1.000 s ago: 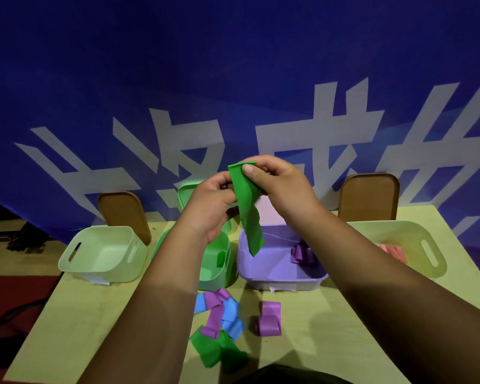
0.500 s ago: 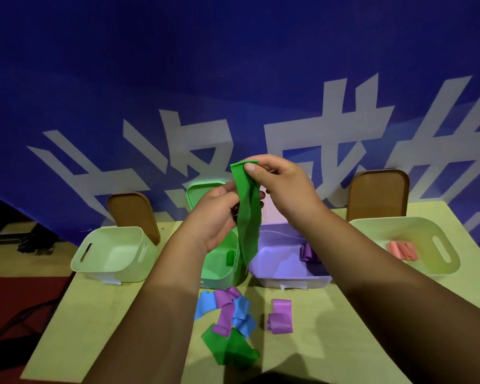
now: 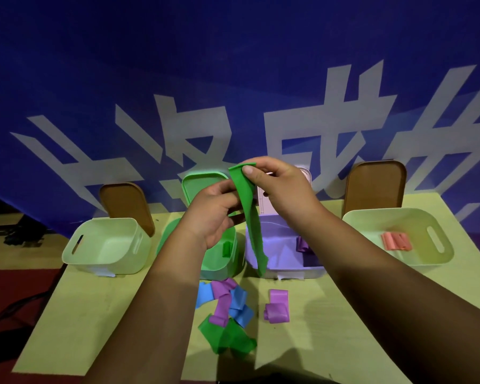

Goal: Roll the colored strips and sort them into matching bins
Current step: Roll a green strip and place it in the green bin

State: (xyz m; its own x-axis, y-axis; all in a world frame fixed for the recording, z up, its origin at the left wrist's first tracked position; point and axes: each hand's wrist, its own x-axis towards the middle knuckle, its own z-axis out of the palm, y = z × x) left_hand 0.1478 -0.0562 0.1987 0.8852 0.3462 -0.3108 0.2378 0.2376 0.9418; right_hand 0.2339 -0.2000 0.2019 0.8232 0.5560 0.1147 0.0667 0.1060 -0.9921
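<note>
While the right hand pinches the top end of the green strip between thumb and fingers, the left hand grips the same strip just below, fingers curled on it. Its loose tail hangs in front of the gap between the green bin and the purple bin, above the table, where a pile of blue, purple and green strips lies near the bins

The green strip looks like thin, smooth plastic film, limp with a soft sheen. The green bin, purple bin and pale bin are moulded plastic, smooth and semi-glossy. The brown lid looks matt and wood-like. The table is pale, faintly grained wood, also matt. The blue banner looks like creased cloth.
</note>
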